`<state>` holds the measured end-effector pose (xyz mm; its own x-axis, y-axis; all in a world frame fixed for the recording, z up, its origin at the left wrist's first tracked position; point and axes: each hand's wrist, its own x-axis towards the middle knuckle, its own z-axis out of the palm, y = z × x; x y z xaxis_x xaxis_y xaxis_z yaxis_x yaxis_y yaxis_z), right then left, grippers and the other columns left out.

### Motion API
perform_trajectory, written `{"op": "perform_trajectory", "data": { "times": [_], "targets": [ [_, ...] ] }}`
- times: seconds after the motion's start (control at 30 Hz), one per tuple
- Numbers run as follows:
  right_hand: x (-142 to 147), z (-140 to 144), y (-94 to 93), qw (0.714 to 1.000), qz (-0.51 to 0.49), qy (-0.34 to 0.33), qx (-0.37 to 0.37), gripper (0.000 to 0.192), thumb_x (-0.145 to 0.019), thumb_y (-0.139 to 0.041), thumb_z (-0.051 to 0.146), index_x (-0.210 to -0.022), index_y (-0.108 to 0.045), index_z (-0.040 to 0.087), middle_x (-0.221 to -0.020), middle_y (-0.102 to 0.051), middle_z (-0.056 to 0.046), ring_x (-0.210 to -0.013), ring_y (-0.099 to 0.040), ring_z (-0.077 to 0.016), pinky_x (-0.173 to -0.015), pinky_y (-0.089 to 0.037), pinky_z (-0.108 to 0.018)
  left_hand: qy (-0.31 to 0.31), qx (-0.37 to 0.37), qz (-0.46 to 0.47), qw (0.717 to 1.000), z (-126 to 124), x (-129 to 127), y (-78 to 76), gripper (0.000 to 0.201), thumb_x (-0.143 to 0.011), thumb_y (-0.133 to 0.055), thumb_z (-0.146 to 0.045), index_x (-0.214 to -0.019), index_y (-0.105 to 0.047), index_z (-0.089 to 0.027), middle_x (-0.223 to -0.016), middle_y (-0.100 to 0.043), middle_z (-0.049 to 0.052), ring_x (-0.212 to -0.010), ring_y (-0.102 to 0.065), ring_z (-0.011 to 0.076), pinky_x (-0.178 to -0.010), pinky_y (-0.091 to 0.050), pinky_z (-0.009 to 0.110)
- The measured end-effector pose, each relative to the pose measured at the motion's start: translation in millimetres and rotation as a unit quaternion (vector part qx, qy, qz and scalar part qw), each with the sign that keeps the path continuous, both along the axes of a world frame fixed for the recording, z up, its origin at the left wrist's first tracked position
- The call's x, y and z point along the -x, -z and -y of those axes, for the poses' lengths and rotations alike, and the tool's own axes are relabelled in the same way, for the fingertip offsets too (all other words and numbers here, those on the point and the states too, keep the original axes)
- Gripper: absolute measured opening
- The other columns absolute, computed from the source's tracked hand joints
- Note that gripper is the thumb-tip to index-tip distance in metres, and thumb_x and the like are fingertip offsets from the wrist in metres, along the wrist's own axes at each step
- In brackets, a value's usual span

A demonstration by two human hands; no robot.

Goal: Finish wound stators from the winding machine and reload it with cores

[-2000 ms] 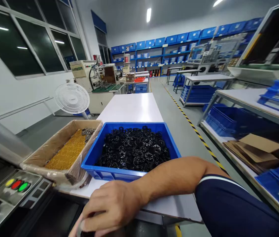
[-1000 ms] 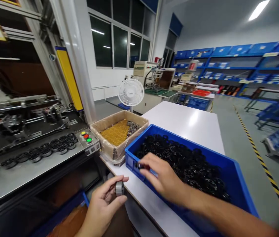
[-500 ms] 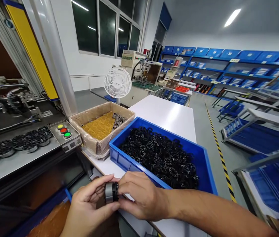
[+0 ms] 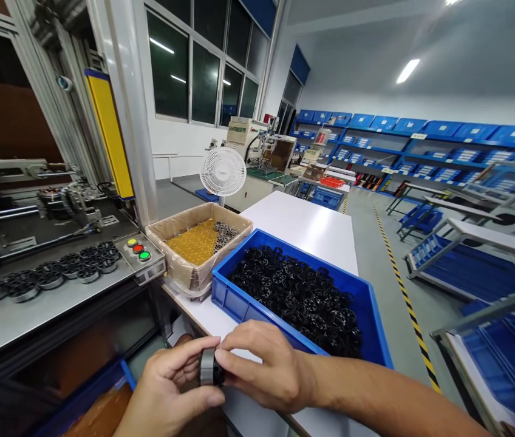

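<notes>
**Both hands closed on one ring at the table's edge**

Half a second ago my hands met a little lower and further left in view; now they sit slightly higher, and the blue bin and the cardboard box have slid a touch to the right as my head turned. The grip itself has not changed.

My left hand (image 4: pixel 170 391) curls around a grey metal ring (image 4: pixel 206 366), thumb below and fingers over the top, clamped on its rim. My right hand (image 4: pixel 264 370) closes on the same piece from the other side, its fingertips pressing a black part (image 4: pixel 219 370) against the ring's face. The piece hangs just in front of the white table (image 4: pixel 305 224), below the near corner of the blue bin (image 4: pixel 234 303) heaped with black plastic wheels (image 4: pixel 298 297).

My fingers cover most of the ring, so I cannot tell how the black part seats. My left wrist is cut off by the bottom edge.
</notes>
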<state>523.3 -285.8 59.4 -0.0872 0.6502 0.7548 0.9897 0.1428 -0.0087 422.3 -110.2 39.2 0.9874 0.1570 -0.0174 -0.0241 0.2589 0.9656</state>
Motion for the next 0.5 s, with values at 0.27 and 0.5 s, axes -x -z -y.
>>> {"op": "perform_trajectory", "data": {
  "times": [0.27, 0.5],
  "targets": [
    [59, -33, -12.4, 1.0, -0.014, 0.018, -0.003, 0.036, -0.093, -0.058, 0.022, -0.126, -0.051, 0.012, -0.093, -0.067, -0.013, -0.081, -0.062, -0.0192, -0.07, -0.055, -0.031, 0.058, -0.001, 0.011, 0.998, -33, 54, -10.6, 0.045, -0.057, -0.089, -0.03, -0.101, -0.079, -0.024, -0.093, -0.081, 0.006, -0.089, -0.075, 0.0292, -0.082, -0.059, 0.036],
    [91, -110, 11.2, 0.99, -0.128, -0.054, -0.01, 0.05, -0.088, -0.065, 0.024, -0.136, -0.049, 0.019, -0.103, -0.062, -0.013, -0.089, -0.061, -0.0208, -0.074, -0.057, -0.034, -0.07, 0.007, 0.08, 0.994, -78, 102, 21.9, 0.048, -0.074, -0.078, -0.041, -0.118, -0.072, -0.024, -0.118, -0.075, 0.01, -0.115, -0.066, 0.0295, -0.102, -0.049, 0.038]
  ]
}}
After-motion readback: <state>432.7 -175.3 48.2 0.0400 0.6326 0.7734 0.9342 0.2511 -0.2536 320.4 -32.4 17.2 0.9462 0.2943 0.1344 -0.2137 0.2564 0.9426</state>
